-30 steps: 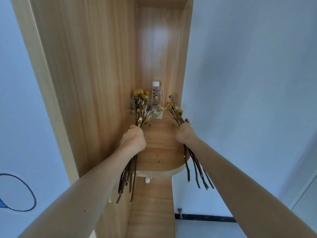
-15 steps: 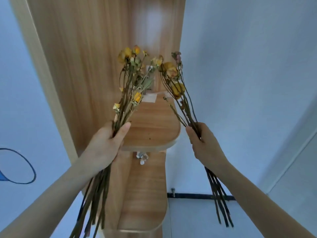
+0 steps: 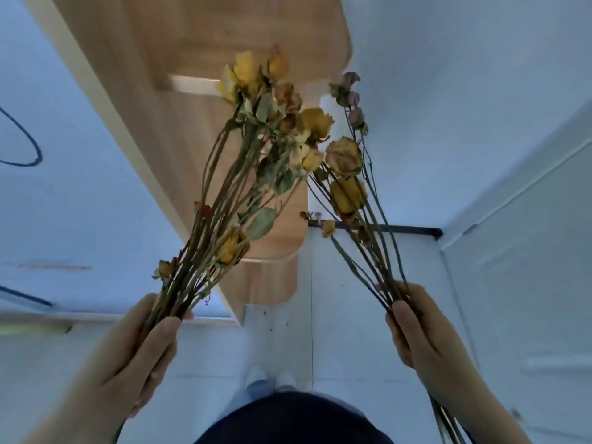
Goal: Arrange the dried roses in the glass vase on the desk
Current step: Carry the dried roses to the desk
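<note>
My left hand point(image 3: 134, 350) is closed around the stems of a large bunch of dried yellow roses point(image 3: 256, 129), whose heads point up and to the right. My right hand point(image 3: 419, 341) grips a smaller bunch of dried roses point(image 3: 344, 158), yellow with a few pinkish buds at the top; its stems stick out below the hand at the bottom right. The two bunches lean toward each other and their heads almost touch. No glass vase or desk is in view.
A tall wooden shelf unit point(image 3: 179, 129) with rounded shelf boards point(image 3: 282, 232) stands straight ahead, behind the flowers. White walls lie left and right, with a black strip point(image 3: 413, 230) along the right wall's base. My white shoes point(image 3: 269, 379) show on the pale floor below.
Both hands have drawn the bunches off the shelf and down toward me. The view has tilted from the upper shelf down to the floor, and the bottle on the shelf is out of sight.
</note>
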Available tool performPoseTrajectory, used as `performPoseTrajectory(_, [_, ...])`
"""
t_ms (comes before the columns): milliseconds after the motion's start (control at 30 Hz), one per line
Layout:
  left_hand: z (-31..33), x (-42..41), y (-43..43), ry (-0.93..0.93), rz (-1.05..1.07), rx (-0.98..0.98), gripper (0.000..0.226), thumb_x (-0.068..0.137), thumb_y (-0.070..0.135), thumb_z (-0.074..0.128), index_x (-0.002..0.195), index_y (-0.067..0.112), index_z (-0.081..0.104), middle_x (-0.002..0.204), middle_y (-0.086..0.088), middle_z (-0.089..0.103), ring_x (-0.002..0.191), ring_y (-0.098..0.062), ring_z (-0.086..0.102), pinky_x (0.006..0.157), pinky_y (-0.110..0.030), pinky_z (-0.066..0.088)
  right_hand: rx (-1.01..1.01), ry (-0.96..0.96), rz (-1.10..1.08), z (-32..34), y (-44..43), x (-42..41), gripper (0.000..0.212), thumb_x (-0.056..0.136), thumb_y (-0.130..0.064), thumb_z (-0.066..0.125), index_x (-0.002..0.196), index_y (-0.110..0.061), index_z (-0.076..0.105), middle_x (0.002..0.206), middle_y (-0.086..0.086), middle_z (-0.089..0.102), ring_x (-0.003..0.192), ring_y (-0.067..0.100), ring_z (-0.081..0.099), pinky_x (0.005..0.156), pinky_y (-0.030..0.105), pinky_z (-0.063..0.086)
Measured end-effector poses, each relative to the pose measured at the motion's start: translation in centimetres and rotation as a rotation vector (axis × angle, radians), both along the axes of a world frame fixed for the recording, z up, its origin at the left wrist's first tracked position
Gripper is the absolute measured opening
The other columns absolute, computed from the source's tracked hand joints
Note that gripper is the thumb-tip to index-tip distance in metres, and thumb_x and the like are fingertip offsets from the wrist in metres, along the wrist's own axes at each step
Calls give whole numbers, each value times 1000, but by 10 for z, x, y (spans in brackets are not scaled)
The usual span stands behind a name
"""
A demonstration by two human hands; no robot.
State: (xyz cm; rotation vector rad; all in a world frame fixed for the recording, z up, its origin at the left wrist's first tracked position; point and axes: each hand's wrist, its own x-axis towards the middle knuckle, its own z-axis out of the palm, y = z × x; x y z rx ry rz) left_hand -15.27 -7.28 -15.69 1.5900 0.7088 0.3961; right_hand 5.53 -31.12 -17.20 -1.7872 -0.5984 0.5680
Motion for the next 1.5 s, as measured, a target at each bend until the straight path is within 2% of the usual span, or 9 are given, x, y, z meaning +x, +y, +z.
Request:
performPoseTrajectory(100, [-31, -11, -17, 117, 6, -42, 22, 78, 38, 43, 82, 25, 61, 45, 2, 39, 27, -8, 23, 35, -9, 24, -101, 80, 30, -31, -15, -15, 20, 84, -46, 38, 88, -36, 55, 50, -8, 43, 41, 3, 31, 38, 14, 27])
performPoseTrajectory(300, [-90, -30, -26, 312, 20, -124, 26, 93, 28, 41, 92, 4, 51, 47, 4, 39, 32, -8, 25, 33, -16, 22, -258, 242, -4, -80, -28, -33, 18, 96, -29, 39, 93, -28, 56, 54, -14, 46, 50, 2, 38, 44, 13, 33])
performPoseTrajectory(433, [-109, -39, -19, 398, -38, -104, 22, 94, 24, 42, 92, 5, 52, 48, 3, 41, 33, -8, 29, 31, -19, 25, -349, 273, -3, -105, -30, -38, 17, 97, -30, 38, 97, -25, 54, 55, -15, 48, 53, 3, 41, 48, 15, 36])
performPoseTrajectory(567, [-121, -39, -9, 441, -104, -95, 22, 95, 24, 41, 93, 5, 52, 52, -1, 41, 35, -10, 29, 31, -22, 27, -415, 302, -21, -120, -26, -43, 17, 99, -28, 37, 96, -23, 53, 51, -14, 47, 44, -1, 38, 42, 10, 31])
performPoseTrajectory(800, [-142, -27, 7, 488, -189, -138, 23, 97, 24, 41, 93, 4, 50, 52, 1, 37, 35, -6, 28, 32, -19, 24, -438, 314, -90, -130, -19, -66, 16, 99, -29, 38, 91, -30, 52, 52, -13, 48, 44, 0, 38, 42, 11, 32])
performPoseTrajectory(1000, [-161, -12, 15, 552, -340, -120, 22, 96, 30, 41, 93, 10, 50, 56, 0, 42, 38, -6, 33, 33, -22, 31, -493, 354, -217, -140, -27, -91, 15, 99, -31, 37, 94, -29, 51, 59, -9, 49, 44, -1, 40, 43, 12, 34])
performPoseTrajectory(1233, [-172, -2, 18, 605, -517, -33, 25, 94, 34, 41, 92, 11, 50, 56, 2, 44, 39, -7, 37, 35, -22, 35, -456, 412, -392, -152, -46, -126, 17, 99, -31, 36, 100, -23, 52, 60, -7, 48, 43, 1, 39, 41, 12, 32])
performPoseTrajectory(1433, [-175, 9, 6, 608, -648, -18, 28, 92, 39, 41, 93, 13, 51, 54, 5, 44, 38, -7, 36, 35, -23, 34, -370, 465, -558, -161, -76, -160, 17, 99, -31, 37, 94, -26, 51, 54, -12, 46, 43, 1, 38, 40, 13, 29])
performPoseTrajectory(1500, [-174, 12, -6, 605, -711, -3, 25, 93, 37, 41, 93, 13, 51, 54, 5, 44, 37, -7, 37, 34, -23, 35, -343, 482, -617, -166, -91, -179, 17, 99, -30, 36, 94, -25, 52, 58, -8, 47, 47, 3, 38, 42, 16, 31])
